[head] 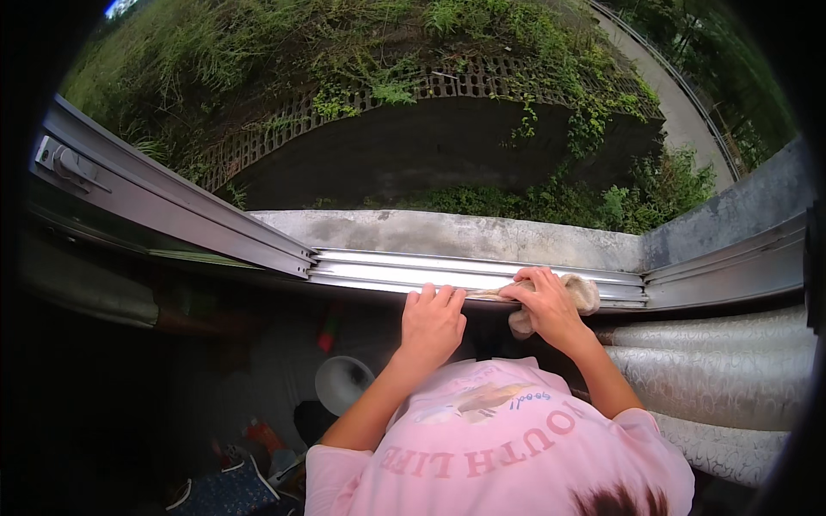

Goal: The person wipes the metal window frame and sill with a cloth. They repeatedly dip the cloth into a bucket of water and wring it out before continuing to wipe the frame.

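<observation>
An aluminium sliding-window track [400,269] runs along the sill in front of me. My right hand [552,309] grips a beige cloth [581,293] against the track's right part, and a bunched fold of it hangs below the inner edge. A thin strip of the cloth stretches left to the fingertips of my left hand [433,322]. These fingers are bent over the track's inner edge; whether they pinch the strip is hidden.
A window sash with a latch [71,166] stands at left. Beyond the track lies a concrete ledge [452,232], with a retaining wall [419,155] and plants outside. Curtain fabric [710,367] bulges at right. Below left are a white round container [343,385] and a dark patterned bag [226,490].
</observation>
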The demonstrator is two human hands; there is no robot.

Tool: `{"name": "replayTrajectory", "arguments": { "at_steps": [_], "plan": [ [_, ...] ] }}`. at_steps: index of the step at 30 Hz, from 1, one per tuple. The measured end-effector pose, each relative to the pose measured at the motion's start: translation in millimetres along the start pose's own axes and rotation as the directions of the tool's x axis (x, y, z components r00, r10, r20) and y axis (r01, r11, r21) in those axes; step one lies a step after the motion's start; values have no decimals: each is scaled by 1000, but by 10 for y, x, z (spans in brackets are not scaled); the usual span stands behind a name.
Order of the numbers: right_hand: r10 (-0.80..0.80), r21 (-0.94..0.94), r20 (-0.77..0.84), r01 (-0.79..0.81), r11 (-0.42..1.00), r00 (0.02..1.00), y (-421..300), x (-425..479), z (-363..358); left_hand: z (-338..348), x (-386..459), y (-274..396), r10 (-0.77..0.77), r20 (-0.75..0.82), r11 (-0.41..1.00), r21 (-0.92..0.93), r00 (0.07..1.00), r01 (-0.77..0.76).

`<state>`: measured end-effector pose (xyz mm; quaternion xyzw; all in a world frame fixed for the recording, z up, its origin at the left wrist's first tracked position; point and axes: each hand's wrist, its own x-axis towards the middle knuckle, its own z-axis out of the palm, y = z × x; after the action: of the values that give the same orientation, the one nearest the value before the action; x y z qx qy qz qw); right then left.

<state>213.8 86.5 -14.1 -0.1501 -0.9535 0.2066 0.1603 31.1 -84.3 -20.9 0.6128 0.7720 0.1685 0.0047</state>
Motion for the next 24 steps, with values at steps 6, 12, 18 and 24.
{"name": "replayTrajectory", "arguments": {
  "at_steps": [6, 12, 18, 24],
  "plan": [
    [132, 66, -13, -131, 989, 991, 93, -147, -97, 23, 121, 42, 83, 81, 996, -23, 993, -81],
    [132, 20, -66, -131, 991, 989, 98, -142, 11, -194, 373, 32, 149, 283, 988, -2, 948, -155],
    [92, -53, -284, -112, 992, 954, 96, -158, 129, 93, 810, 426, 358, 84, 868, -398, 930, -298],
    [610, 279, -418, -544, 791, 673, 113, -862, -429, 273, 890, 413, 383, 140, 851, -438, 913, -290]
  ]
}}
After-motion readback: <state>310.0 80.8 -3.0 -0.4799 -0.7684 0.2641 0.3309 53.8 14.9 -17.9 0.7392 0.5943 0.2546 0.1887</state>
